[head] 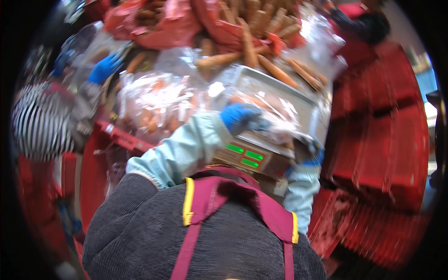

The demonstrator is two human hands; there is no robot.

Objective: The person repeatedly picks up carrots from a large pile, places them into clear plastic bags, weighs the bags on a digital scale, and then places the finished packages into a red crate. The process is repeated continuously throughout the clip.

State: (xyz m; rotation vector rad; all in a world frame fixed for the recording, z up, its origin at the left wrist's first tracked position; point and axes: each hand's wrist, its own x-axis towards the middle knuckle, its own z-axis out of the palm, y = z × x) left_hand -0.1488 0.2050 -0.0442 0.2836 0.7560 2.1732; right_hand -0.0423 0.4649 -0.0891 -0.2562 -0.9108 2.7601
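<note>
My left hand [243,119], in a blue glove, grips the near left side of a clear plastic bag of carrots [276,112]. The bag lies on the metal pan of a digital scale [315,120], whose green display faces me. At the bag's near right corner is my right hand [308,150], in a blue and grey glove; blur hides how its fingers close on the film. More clear bags of carrots [154,105] lie left of the scale. Loose carrots [276,71] rest beyond and against the pan's far rim.
Red sacks [168,33] with many carrots [259,21] stand at the far side. Stacked red plastic crates [378,140] rise close on my right. At left, a co-worker's blue-gloved hand [105,68] is near a plastic bag; another person [364,24] is at the far right.
</note>
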